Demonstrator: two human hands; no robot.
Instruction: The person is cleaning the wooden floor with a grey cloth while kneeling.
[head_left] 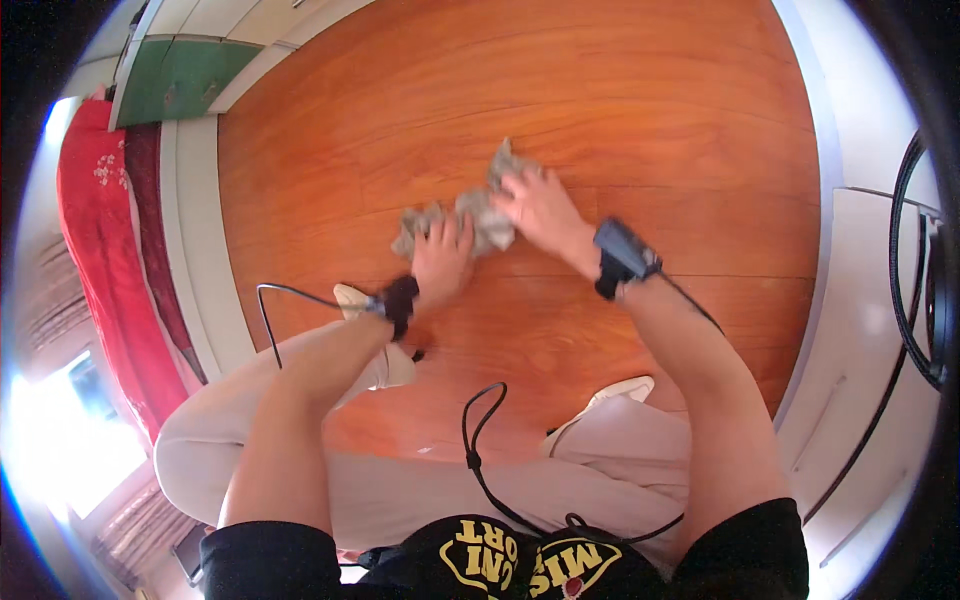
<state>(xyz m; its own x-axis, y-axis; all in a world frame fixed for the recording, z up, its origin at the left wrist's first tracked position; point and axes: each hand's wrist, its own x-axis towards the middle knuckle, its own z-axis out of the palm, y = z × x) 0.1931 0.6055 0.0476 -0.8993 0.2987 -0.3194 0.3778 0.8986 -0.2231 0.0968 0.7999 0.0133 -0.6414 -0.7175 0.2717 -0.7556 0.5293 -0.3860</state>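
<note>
A crumpled grey-beige rag [485,218] lies bunched on the orange-brown wooden floor [640,130]. On its near left part, the curled fingers of my left hand [443,258] grip the cloth. My right hand [545,210] is a little farther forward, its fingers bent over the rag's right end. Between the two hands the cloth spreads out in folds, and one corner sticks up beyond my right fingers. Slight blur softens both hands, and the fingertips are partly lost in the cloth.
My shoes [625,388] and bent knees frame the near floor. A black cable loop [484,420] hangs in front of me. At left are a pale bed side and red cloth [100,230]; a green-fronted cabinet [185,78] stands far left. White cabinets [840,320] line the right.
</note>
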